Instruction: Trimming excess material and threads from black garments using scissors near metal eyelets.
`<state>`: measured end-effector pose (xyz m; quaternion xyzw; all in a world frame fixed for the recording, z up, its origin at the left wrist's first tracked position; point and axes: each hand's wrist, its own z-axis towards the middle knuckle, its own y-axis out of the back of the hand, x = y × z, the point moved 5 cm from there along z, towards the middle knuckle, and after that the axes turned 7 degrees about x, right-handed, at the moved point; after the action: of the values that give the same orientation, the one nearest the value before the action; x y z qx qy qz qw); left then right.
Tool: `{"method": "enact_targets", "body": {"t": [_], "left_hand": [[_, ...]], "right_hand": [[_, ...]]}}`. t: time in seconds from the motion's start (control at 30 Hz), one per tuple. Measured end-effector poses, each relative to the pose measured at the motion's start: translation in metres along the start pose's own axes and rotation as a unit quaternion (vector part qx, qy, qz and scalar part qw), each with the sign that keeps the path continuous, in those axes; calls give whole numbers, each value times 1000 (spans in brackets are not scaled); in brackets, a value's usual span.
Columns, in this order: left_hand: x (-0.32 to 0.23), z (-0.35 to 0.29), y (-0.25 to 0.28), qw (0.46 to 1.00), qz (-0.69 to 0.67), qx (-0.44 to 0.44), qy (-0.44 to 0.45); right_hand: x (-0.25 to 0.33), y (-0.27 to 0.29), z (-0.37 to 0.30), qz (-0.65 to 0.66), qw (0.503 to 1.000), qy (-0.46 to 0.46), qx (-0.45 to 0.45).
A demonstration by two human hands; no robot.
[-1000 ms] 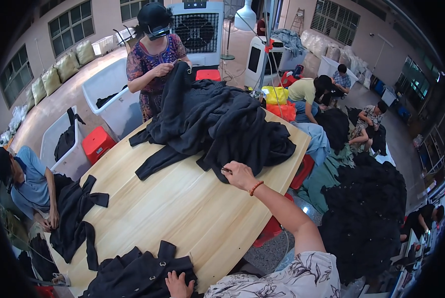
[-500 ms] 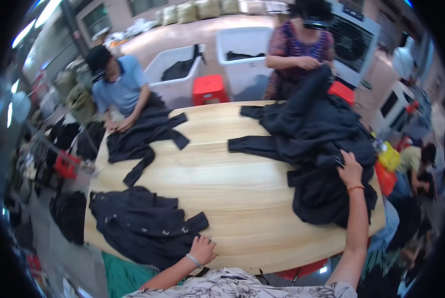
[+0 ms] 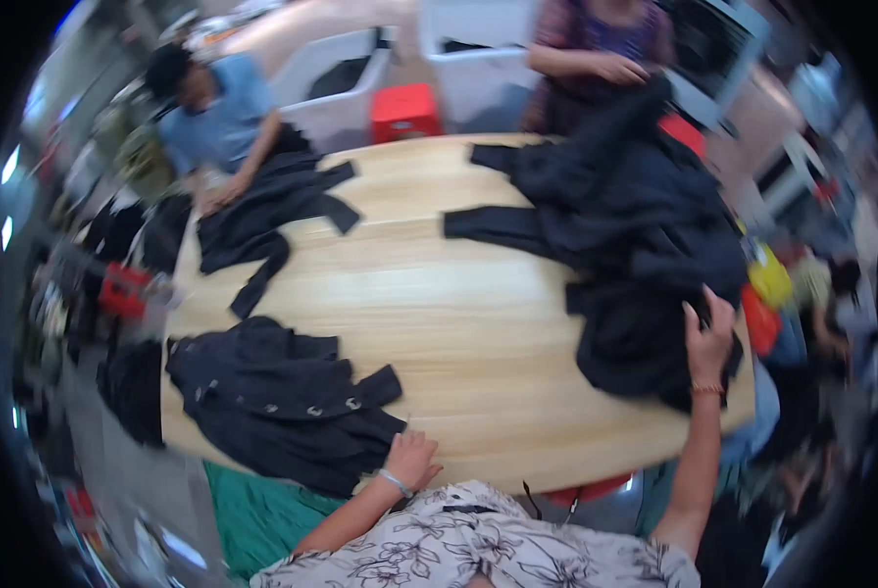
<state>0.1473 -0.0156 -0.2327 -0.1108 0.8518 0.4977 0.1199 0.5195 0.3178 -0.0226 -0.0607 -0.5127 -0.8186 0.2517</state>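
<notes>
My right hand (image 3: 710, 343) is over the near part of a heap of dark garments (image 3: 635, 225) at the right of the table. Its thumb and forefinger are apart around something small and dark, too blurred to name. My left hand (image 3: 414, 461) lies with its fingers stretched out at the table's near edge, beside a dark buttoned jacket (image 3: 272, 392) spread at the near left. The jacket shows several shiny round fastenings. I see nothing held in my left hand.
Across the wooden table (image 3: 419, 323), a person in blue (image 3: 228, 118) handles another dark garment (image 3: 272, 211). Another person (image 3: 596, 59) at the far right has hands by the heap's raised part. Behind are white bins (image 3: 336, 108) and a red stool (image 3: 404, 113).
The view has tilted downward, so the table sits higher. My right hand has drawn back toward me across the heap. My left hand has shifted slightly right, away from the jacket.
</notes>
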Motion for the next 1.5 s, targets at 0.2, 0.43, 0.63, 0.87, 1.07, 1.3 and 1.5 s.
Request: {"method": "enact_targets", "body": {"t": [0.2,0.43,0.63,0.87,1.07,1.3,1.5], "left_hand": [[56,-18,-9,995,-22,73,-62],[44,2,-1,973,68,146,-168],[26,13,-19,972,90,173,-128],[-16,23,-35,963,151,220,-36],[-13,33,-42,941,251,219,-65],[7,38,-50,934,296,164,-117],[8,41,-44,947,273,158,-58]], "right_hand": [[-91,-21,-179,127,928,-350,-12],[-165,-54,-522,129,736,-663,48],[-173,-147,-537,148,746,-650,3],[-238,-218,-508,128,814,-567,-6],[-240,-193,-486,-40,873,-478,90],[-217,-175,-504,-80,839,-538,24],[-140,-198,-489,10,840,-504,203]]}}
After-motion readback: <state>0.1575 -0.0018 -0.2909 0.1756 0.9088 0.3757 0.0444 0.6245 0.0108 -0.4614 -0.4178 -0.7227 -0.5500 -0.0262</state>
